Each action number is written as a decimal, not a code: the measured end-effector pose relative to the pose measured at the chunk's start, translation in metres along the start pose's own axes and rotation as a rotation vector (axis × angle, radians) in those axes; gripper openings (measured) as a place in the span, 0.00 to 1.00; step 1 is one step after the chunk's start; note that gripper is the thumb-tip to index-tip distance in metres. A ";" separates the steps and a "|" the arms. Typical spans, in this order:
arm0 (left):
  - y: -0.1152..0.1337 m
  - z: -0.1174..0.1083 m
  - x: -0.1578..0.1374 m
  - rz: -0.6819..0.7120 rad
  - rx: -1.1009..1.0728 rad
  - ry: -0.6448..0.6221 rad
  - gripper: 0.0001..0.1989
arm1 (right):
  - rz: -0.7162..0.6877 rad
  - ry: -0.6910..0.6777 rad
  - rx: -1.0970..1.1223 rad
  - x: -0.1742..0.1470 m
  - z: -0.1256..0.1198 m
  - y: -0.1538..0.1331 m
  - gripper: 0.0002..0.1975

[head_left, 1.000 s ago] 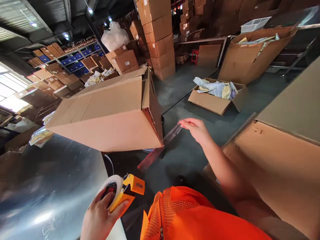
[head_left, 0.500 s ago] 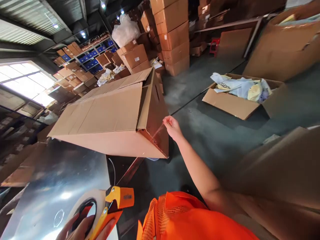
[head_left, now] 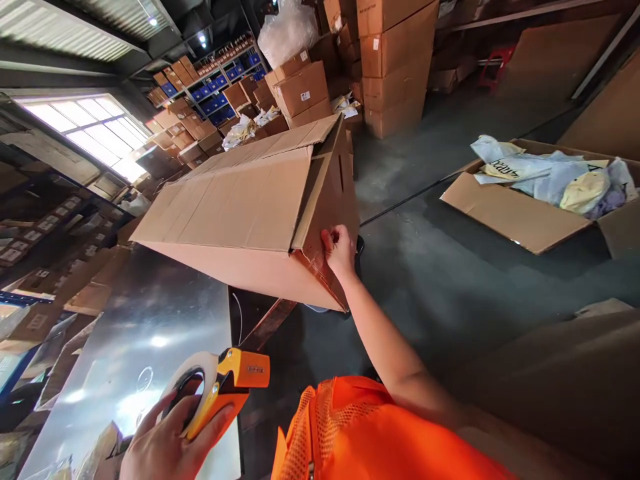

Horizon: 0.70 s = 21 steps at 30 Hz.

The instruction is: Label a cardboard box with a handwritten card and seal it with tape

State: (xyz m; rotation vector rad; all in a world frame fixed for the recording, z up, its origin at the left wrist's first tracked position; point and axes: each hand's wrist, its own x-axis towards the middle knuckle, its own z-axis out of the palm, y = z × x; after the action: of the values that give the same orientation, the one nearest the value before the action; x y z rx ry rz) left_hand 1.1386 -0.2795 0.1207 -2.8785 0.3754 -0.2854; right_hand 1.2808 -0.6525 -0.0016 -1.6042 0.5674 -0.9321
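Note:
My left hand (head_left: 170, 430) grips an orange and black tape dispenser (head_left: 240, 377) carrying a wide roll of tape, above the metal tabletop. A large cardboard box (head_left: 235, 207) lies across the far end of the table, its long top flaps folded over with a gap at the right end. At that right end, my right hand (head_left: 340, 250) is against the box's end face, fingers curled and thumb side toward the card. Glossy tape shows on the box's lower corner beside it. Whatever the curled fingers pinch is hidden.
The shiny metal table (head_left: 170, 320) fills the lower left. On the floor to the right, an open carton (head_left: 515, 207) holds bagged goods. Stacked cartons (head_left: 397, 73) stand at the back, with a red stool (head_left: 497, 67) farther right. A dark cable crosses the floor.
My right hand has moved from holding a stretched strip of clear tape off the box to the box's end face. The view has turned right; the dispenser stays in my left hand.

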 end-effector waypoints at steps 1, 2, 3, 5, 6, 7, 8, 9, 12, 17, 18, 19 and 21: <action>-0.001 0.002 0.002 -0.004 -0.027 -0.020 0.22 | -0.008 -0.008 -0.021 -0.001 0.000 -0.002 0.19; -0.002 0.005 0.004 -0.013 -0.054 -0.046 0.22 | -0.016 -0.015 -0.041 -0.001 0.000 -0.003 0.18; -0.004 0.008 0.006 -0.028 -0.075 -0.068 0.21 | -0.022 -0.016 -0.053 -0.002 0.000 -0.004 0.18; -0.005 0.015 0.008 -0.056 -0.097 -0.088 0.22 | -0.026 0.006 -0.044 -0.001 0.001 -0.002 0.23; -0.005 0.018 0.008 -0.066 -0.097 -0.083 0.22 | -0.029 0.030 -0.032 0.000 0.003 0.000 0.28; -0.004 0.021 0.008 -0.074 -0.097 -0.067 0.22 | -0.037 0.054 -0.023 0.002 0.004 0.003 0.33; -0.003 0.023 0.008 -0.077 -0.098 -0.045 0.21 | -0.058 0.072 -0.022 0.005 0.006 0.007 0.36; -0.002 0.025 0.008 -0.074 -0.104 -0.027 0.21 | -0.096 0.080 -0.025 0.009 0.007 0.011 0.38; -0.004 0.029 0.013 -0.074 -0.139 -0.040 0.21 | -0.312 0.094 -0.028 0.026 0.002 0.020 0.39; -0.011 0.026 0.034 -0.111 -0.145 -0.170 0.24 | -0.892 -0.063 -0.046 0.044 -0.042 -0.016 0.42; -0.011 0.024 0.037 -0.115 -0.140 -0.180 0.25 | -0.973 -0.167 -0.050 0.044 -0.051 -0.031 0.42; -0.009 0.023 0.040 -0.114 -0.139 -0.192 0.26 | -1.035 -0.293 -0.054 0.042 -0.058 -0.047 0.41; -0.005 0.021 0.044 -0.112 -0.140 -0.192 0.28 | -1.119 -0.581 -0.064 0.039 -0.063 -0.076 0.40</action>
State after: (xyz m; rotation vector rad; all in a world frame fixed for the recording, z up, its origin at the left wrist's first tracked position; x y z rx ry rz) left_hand 1.1865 -0.2825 0.1095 -3.0359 0.2071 0.0000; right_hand 1.2430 -0.7008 0.0850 -2.1331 -0.8086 -1.1267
